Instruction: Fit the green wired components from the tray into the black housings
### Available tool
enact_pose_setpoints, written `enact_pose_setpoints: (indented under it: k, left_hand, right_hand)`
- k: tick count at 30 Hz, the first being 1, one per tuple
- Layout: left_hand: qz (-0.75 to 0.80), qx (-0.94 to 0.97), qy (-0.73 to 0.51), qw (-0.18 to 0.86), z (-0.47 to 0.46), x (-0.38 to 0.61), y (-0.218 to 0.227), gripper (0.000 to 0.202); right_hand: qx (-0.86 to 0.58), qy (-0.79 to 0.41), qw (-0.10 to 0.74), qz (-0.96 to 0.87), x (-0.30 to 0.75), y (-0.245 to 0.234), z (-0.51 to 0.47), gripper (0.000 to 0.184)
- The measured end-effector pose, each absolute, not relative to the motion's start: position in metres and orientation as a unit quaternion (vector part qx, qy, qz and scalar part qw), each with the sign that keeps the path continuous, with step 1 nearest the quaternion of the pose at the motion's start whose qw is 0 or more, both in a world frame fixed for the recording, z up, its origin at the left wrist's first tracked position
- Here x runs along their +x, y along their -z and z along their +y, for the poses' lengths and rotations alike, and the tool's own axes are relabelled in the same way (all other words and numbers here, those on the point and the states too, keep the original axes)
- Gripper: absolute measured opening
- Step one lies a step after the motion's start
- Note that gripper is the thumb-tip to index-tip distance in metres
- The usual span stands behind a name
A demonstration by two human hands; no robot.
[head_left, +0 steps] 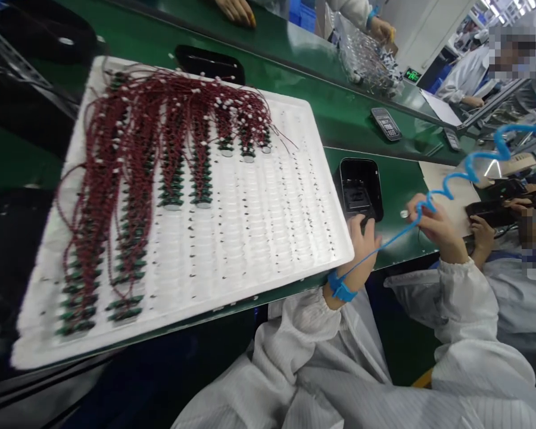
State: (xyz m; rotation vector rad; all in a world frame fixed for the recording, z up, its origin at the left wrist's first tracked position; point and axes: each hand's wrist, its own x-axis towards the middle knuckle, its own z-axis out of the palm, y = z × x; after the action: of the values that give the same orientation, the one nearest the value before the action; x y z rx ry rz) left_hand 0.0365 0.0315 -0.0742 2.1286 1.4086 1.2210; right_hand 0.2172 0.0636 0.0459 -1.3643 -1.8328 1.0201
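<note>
My left hand (pixel 361 247) rests at the right corner of a large white slotted tray (pixel 268 238), its fingers curled against a black device (pixel 360 187) lying on the green bench. A blue wrist strap (pixel 339 288) circles that wrist, and its coiled blue cord (pixel 469 170) runs up to the right. My right hand (pixel 433 226) is closed in a pinch on a small white part near the cord. The tray's left half holds rows of small green round parts with red wires (pixel 138 149).
A second black device (pixel 209 62) lies behind the tray. A remote-like handset (pixel 386 124) sits on the far belt. A neighbour's hand (pixel 482 235) works at the right, and other workers' hands (pixel 236 11) reach in at the far side beside a pile of clear parts (pixel 366 59).
</note>
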Motion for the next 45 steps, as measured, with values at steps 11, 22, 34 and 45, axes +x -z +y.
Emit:
enact_pose_setpoints:
  k: [11, 22, 34, 45]
  left_hand:
    - [0.422, 0.639, -0.495, 0.41, 0.035, 0.023, 0.07, 0.006]
    - [0.442, 0.629, -0.512, 0.383, 0.035, 0.022, 0.071, 0.007]
    - [0.431, 0.59, -0.561, 0.39, 0.031, 0.022, 0.068, 0.008]
    - [0.367, 0.635, -0.575, 0.364, 0.029, 0.021, 0.071, 0.031]
  right_hand:
    - [-0.489, -0.385, 0.137, -0.771, 0.191, -0.021, 0.062, 0.026]
    - [-0.485, -0.198, 0.129, -0.842, 0.177, -0.021, 0.035, 0.02]
    - [-0.543, -0.141, 0.185, -0.807, 0.167, -0.011, 0.015, 0.034]
    - [-0.593, -0.108, 0.197, -0.773, 0.172, -0.02, 0.02, 0.031]
